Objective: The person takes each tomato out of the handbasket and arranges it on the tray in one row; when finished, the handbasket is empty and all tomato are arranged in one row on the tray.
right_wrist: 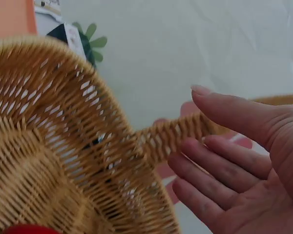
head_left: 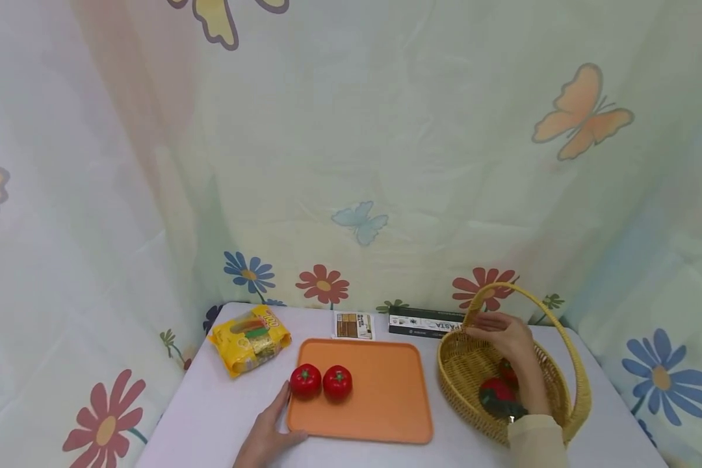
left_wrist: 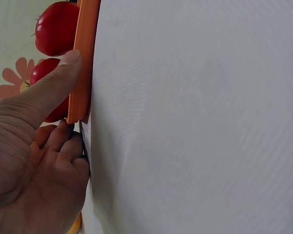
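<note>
My left hand (head_left: 269,432) is at the near left corner of an orange tray (head_left: 386,396). In the left wrist view its thumb lies straight along the near rim, and the other fingers are by the tray's left side. Two red tomatoes (head_left: 306,381) sit side by side on the tray's left part. Over at the right, my right hand (head_left: 506,335) is at the handle (right_wrist: 171,139) of a wicker basket (head_left: 465,370). Its thumb and nearly straight fingers lie on either side of the handle, not closed round it. Red tomatoes (head_left: 507,371) lie inside the basket, partly hidden by the forearm.
A yellow food packet (head_left: 251,341) lies left of the tray. Behind the tray are a small brown-and-white packet (head_left: 353,325) and a dark pasta box (head_left: 421,322), its right end at the basket. A patterned curtain (head_left: 351,162) hangs along the table's back.
</note>
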